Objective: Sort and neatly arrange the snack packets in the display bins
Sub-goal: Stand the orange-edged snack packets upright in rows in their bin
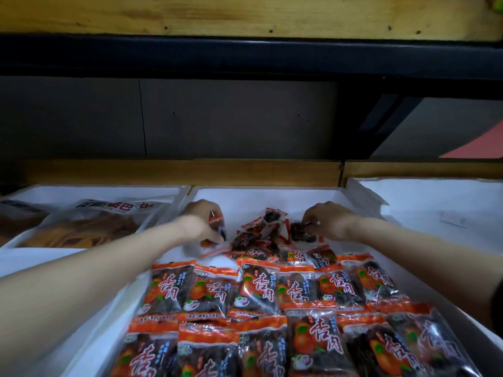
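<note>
Clearly, both arms were stretched to the far end of the middle white bin [272, 193], where a loose heap of small packets [261, 235] was piled. An orange-edged packet [216, 220] was gripped in the curled fingers of the left hand [200, 217], and a dark packet [298, 229] was pinched by the right hand [330, 219]. Nearer the camera, orange snack packets [258, 289] were laid in overlapping rows. Larger bags [89, 221] were held in the left-hand bin [95, 188].
</note>
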`<state>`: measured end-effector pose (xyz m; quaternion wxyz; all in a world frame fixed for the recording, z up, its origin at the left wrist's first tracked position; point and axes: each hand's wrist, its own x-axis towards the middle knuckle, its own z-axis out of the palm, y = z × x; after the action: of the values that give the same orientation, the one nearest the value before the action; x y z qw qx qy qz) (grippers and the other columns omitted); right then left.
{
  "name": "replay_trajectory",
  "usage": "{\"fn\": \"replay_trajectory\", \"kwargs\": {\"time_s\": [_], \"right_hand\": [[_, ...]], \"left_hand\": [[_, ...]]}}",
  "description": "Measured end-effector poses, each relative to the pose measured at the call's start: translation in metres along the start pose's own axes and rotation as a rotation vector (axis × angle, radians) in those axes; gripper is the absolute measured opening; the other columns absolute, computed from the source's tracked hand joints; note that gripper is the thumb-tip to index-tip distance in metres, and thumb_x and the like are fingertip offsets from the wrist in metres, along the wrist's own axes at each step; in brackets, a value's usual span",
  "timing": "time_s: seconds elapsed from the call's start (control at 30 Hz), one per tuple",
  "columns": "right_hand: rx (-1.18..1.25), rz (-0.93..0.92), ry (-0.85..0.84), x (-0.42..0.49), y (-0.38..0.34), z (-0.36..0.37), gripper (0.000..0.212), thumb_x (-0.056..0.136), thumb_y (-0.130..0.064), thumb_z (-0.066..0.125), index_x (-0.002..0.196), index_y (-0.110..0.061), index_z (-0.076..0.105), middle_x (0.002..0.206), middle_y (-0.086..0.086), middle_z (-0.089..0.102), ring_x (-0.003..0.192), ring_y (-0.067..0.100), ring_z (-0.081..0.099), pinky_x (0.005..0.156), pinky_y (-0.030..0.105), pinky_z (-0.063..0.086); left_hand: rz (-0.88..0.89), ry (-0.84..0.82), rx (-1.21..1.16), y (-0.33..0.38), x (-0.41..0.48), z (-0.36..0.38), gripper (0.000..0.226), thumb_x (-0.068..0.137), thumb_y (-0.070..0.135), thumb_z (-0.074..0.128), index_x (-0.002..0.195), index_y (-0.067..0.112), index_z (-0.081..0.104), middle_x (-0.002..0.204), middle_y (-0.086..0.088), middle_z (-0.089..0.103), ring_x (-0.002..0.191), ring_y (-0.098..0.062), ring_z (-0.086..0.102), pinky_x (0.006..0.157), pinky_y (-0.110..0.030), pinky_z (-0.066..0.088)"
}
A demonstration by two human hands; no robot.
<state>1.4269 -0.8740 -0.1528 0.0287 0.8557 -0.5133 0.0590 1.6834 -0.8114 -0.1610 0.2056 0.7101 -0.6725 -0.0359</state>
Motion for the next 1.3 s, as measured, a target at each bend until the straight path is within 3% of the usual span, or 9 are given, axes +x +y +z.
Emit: {"fn": "replay_trajectory", "kwargs": {"time_s": [0.1, 0.23, 0.33, 0.53, 0.63, 0.73, 0.93, 1.1, 1.3], "right_hand": [[0.025, 0.054, 0.092, 0.000, -0.002, -0.008, 0.022, 0.097, -0.025, 0.048, 0.107, -0.014, 0.065, 0.099, 0.006, 0.067, 0.084, 0.020, 0.064, 0.077, 0.033, 0.053], [0.087, 0.095, 0.368, -0.008, -0.015, -0.026, 0.021, 0.098, -0.025, 0.046, 0.106, -0.013, 0.062, 0.092, 0.008, 0.067, 0.080, 0.025, 0.063, 0.076, 0.040, 0.054], [0.181, 0.054, 0.579, -0.022, -0.035, -0.041, 0.024, 0.098, -0.031, 0.044, 0.107, -0.015, 0.061, 0.094, 0.010, 0.067, 0.078, 0.030, 0.062, 0.066, 0.039, 0.052], [0.078, -0.277, 0.883, -0.056, -0.081, -0.054, 0.019, 0.094, -0.027, 0.054, 0.110, -0.020, 0.062, 0.097, 0.004, 0.070, 0.082, 0.029, 0.066, 0.062, 0.033, 0.047], [0.087, -0.388, 0.841, -0.059, -0.091, -0.051, 0.018, 0.093, -0.025, 0.056, 0.107, -0.019, 0.066, 0.099, 0.002, 0.070, 0.085, 0.029, 0.067, 0.065, 0.035, 0.050], [0.163, -0.448, 0.750, -0.063, -0.095, -0.046, 0.022, 0.094, -0.019, 0.055, 0.112, -0.019, 0.067, 0.104, 0.003, 0.068, 0.094, 0.026, 0.064, 0.078, 0.043, 0.052], [0.185, -0.607, 0.646, -0.075, -0.102, -0.042, 0.029, 0.088, -0.007, 0.062, 0.116, -0.013, 0.068, 0.111, 0.006, 0.064, 0.100, 0.020, 0.061, 0.085, 0.028, 0.051], [0.445, -0.479, 0.569, -0.067, -0.102, -0.046, 0.028, 0.081, -0.020, 0.071, 0.109, -0.016, 0.070, 0.102, -0.011, 0.056, 0.092, -0.003, 0.049, 0.077, 0.004, 0.042], [0.488, -0.105, 0.376, -0.027, -0.065, -0.030, 0.041, 0.090, -0.027, 0.062, 0.128, -0.018, 0.052, 0.131, 0.000, 0.055, 0.102, 0.011, 0.055, 0.076, 0.017, 0.046]], "left_hand": [[-0.014, 0.212, -0.175, 0.005, -0.009, -0.010, 0.024, 0.082, 0.016, 0.074, 0.094, 0.015, 0.054, 0.101, -0.002, 0.057, 0.092, -0.018, 0.052, 0.076, -0.026, 0.040], [-0.153, 0.356, -0.598, 0.013, -0.020, -0.020, 0.019, 0.094, 0.019, 0.060, 0.109, 0.013, 0.050, 0.112, -0.007, 0.054, 0.101, -0.025, 0.058, 0.078, -0.036, 0.055], [-0.292, 0.298, -1.049, 0.026, -0.034, -0.025, 0.018, 0.098, 0.016, 0.052, 0.114, 0.014, 0.045, 0.113, -0.011, 0.056, 0.086, -0.021, 0.062, 0.069, -0.038, 0.057], [-0.361, 0.233, -1.453, 0.054, -0.054, -0.026, 0.031, 0.100, 0.010, 0.047, 0.131, 0.011, 0.045, 0.125, -0.015, 0.060, 0.096, -0.031, 0.067, 0.068, -0.042, 0.061], [-0.336, 0.185, -1.744, 0.072, -0.066, -0.032, 0.026, 0.101, 0.000, 0.037, 0.126, 0.004, 0.042, 0.130, -0.018, 0.052, 0.088, -0.035, 0.063, 0.070, -0.046, 0.060], [-0.352, 0.108, -1.940, 0.078, -0.077, -0.039, 0.031, 0.104, 0.010, 0.035, 0.133, 0.001, 0.039, 0.135, -0.025, 0.047, 0.113, -0.041, 0.055, 0.065, -0.047, 0.058], [-0.215, -0.081, -1.744, 0.071, -0.100, -0.039, 0.021, 0.090, 0.010, 0.061, 0.107, -0.002, 0.061, 0.107, -0.023, 0.067, 0.098, -0.031, 0.067, 0.077, -0.040, 0.059], [-0.267, 0.002, -1.840, 0.060, -0.100, -0.030, 0.029, 0.086, 0.005, 0.063, 0.112, -0.003, 0.053, 0.108, -0.026, 0.066, 0.085, -0.031, 0.072, 0.069, -0.038, 0.061], [-0.263, 0.150, -1.768, 0.042, -0.094, -0.026, 0.026, 0.086, 0.009, 0.063, 0.110, 0.002, 0.056, 0.106, -0.017, 0.069, 0.096, -0.024, 0.068, 0.083, -0.036, 0.057]]}}
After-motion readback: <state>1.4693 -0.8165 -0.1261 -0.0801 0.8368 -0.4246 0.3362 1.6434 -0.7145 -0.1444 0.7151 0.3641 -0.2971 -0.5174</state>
